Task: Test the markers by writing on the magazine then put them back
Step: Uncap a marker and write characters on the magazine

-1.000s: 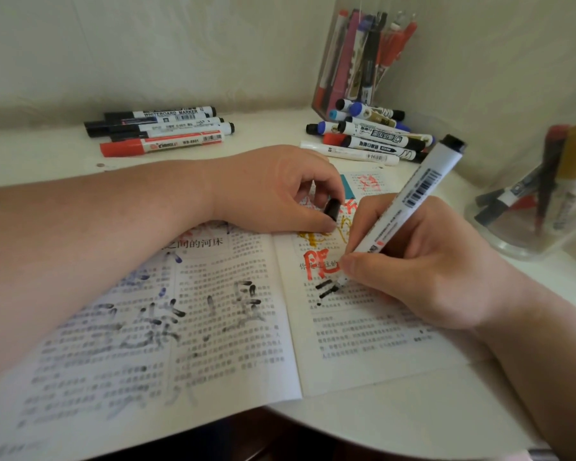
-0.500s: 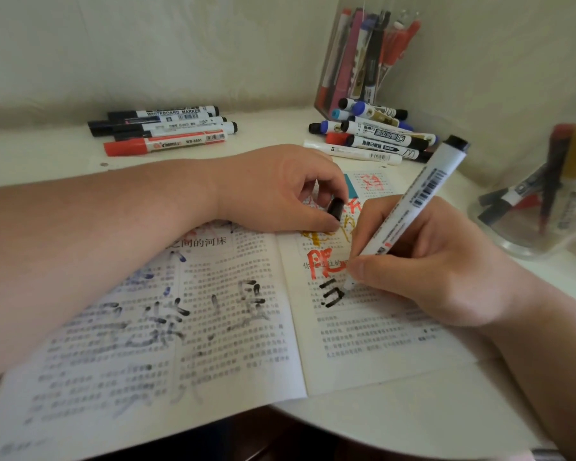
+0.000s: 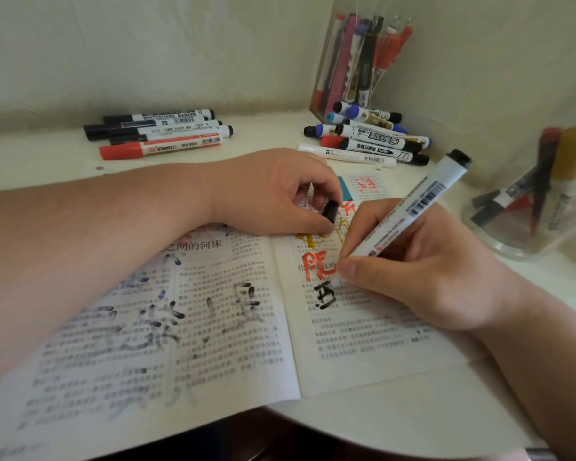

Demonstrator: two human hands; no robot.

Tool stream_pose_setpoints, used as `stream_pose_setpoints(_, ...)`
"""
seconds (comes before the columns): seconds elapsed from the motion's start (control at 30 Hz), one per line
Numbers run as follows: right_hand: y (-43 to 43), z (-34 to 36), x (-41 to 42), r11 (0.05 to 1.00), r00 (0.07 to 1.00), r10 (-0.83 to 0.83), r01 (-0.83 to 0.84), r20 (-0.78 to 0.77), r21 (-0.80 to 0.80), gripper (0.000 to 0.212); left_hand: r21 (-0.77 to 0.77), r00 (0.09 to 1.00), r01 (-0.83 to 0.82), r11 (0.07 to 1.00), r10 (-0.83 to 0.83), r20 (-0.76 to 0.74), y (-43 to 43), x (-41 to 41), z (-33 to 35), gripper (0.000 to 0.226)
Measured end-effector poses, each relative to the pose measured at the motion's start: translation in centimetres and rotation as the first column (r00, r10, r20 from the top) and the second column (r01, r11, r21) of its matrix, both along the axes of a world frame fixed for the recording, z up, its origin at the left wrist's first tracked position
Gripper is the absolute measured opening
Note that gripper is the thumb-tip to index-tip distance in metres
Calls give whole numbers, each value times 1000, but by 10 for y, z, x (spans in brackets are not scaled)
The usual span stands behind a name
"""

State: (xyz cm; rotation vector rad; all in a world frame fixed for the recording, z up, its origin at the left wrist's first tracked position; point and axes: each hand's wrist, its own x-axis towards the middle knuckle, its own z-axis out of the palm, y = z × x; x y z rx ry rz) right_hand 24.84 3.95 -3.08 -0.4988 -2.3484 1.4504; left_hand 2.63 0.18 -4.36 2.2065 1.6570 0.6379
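An open magazine [image 3: 213, 327] lies across the white table, its pages marked with black, blue, red and orange strokes. My right hand [image 3: 423, 271] grips a white marker [image 3: 413, 207] with a black end, tip down on the right page beside a fresh black character [image 3: 325, 294]. My left hand [image 3: 273, 191] rests on the top of the fold and pinches the marker's black cap [image 3: 330, 211] between thumb and fingers.
Several markers [image 3: 160, 133] lie in a row at the back left. Another pile of markers [image 3: 369, 138] lies at the back middle, before a clear holder [image 3: 356, 58] full of pens. A round clear jar [image 3: 532, 197] with markers stands at the right. The table's curved edge [image 3: 379, 434] is close.
The black character on the right page has gained strokes as my right hand wrote downward with the marker. My left hand has stayed in place with the cap.
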Motion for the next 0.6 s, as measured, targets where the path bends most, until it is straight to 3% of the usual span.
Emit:
stream_pose_setpoints(0.2, -1, 5, 4, 990, 991, 126, -123, 38, -70, 7, -1, 1000, 0, 1000, 0, -13, 1, 0, 0, 29)
stream_pose_setpoints(0.6, 2, 3, 4, 994, 994, 107, -107, 29, -17, 13, -2, 1000, -1, 1000, 1, -22, 1, 0, 1, 30)
